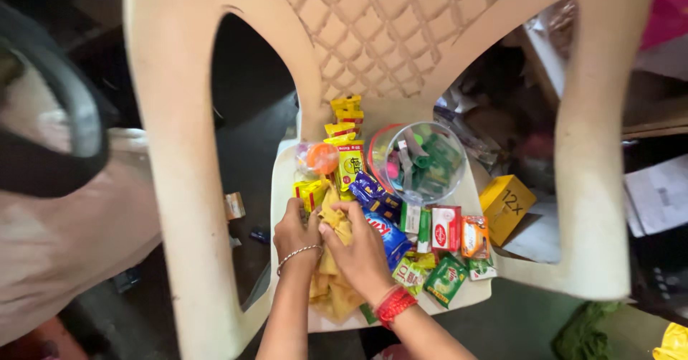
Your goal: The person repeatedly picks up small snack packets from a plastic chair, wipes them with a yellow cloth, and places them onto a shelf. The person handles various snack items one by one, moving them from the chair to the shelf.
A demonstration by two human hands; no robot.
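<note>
1. Head view, lower centre of the frame: both hands meet on a yellow cloth (pixel 331 277) that lies crumpled on the seat of a cream plastic chair (pixel 172 152) and hangs over the near edge of the seat.
2. The left hand (pixel 296 231), with a thin metal bangle at the wrist, has its fingers curled together and pinching the upper fold of the cloth.
3. The right hand (pixel 362 254), with red thread bands at the wrist, lies over the cloth just beside the left, its fingers bent down and closed on the same bunched fold.
4. The cloth looks soft, thin and light; it should crumple rather than hold a shape, so a gathered fold or a corner seems the surest place to grip, and nothing about it looks fragile or slippery.
5. Centre of the frame, above and right of the hands: small packets crowd the seat, among them a blue pouch (pixel 390 237), a red-and-white soap box (pixel 446 228), green sachets (pixel 444 280) and yellow packets (pixel 348 160) stacked toward the chair back.
6. A clear plastic jar (pixel 419 160) with a red rim lies on its side, holding green and pink packets.
7. Right of the seat, off the chair, a yellow carton (pixel 505 201) sits among clutter.
</note>
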